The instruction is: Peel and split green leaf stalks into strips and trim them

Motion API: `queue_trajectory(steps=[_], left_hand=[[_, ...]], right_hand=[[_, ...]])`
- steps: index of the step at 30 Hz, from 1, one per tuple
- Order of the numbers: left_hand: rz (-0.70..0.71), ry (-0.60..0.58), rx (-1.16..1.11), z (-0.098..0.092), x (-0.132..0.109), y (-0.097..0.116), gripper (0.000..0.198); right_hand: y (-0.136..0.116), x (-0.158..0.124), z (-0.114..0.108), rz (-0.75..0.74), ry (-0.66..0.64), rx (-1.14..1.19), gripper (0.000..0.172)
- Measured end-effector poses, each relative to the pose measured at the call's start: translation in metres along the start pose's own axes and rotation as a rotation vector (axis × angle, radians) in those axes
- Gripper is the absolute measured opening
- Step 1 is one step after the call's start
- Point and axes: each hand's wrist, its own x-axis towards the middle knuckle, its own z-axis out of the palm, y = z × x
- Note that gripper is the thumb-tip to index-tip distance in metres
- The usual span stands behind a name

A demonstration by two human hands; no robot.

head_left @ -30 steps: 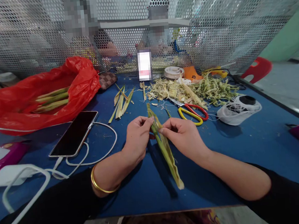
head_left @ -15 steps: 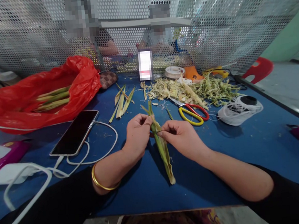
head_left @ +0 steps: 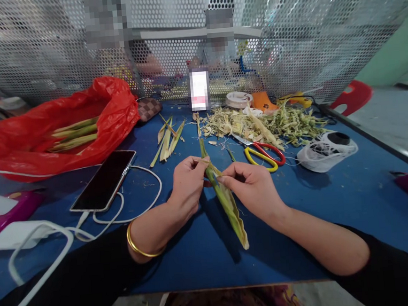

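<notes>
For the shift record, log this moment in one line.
left hand: pinching slim green stalk | right hand: pinching its pale, curled outer leaf | beyond right hand: red-and-yellow-handled metal scissors

The left hand (head_left: 188, 185) is pinching a green-and-straw stalk (head_left: 225, 201) near its far end, and the right hand (head_left: 254, 182) is gripping a pale edge of it just beside. The stalk's near end is hanging over the bench (head_left: 279, 258), its shadow falling to the left. Scissors (head_left: 253, 144) are lying beyond the right hand, blades pointing toward a heap of shreds (head_left: 237, 122). On the left, a red bag (head_left: 118, 103) is holding more stalks (head_left: 78, 131), and a phone (head_left: 103, 181) is lying with a white cable (head_left: 161, 184) plugged in. Two people (head_left: 217, 55) are showing through a perforated screen (head_left: 284, 5).
</notes>
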Motion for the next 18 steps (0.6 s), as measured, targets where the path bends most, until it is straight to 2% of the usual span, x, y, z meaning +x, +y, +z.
queue_trajectory(steps=[13,18], left_hand=[[-0.017,0.044,-0.008,0.0,0.0035,-0.0011,0.019],[-0.014,0.026,0.002,-0.0013,0.0048,-0.002,0.018]], right_hand=[[-0.0022,-0.0032,-0.0007,-0.093,0.064,-0.114,0.014],[-0.004,-0.0042,-0.0014,-0.145,0.078,-0.121,0.015]])
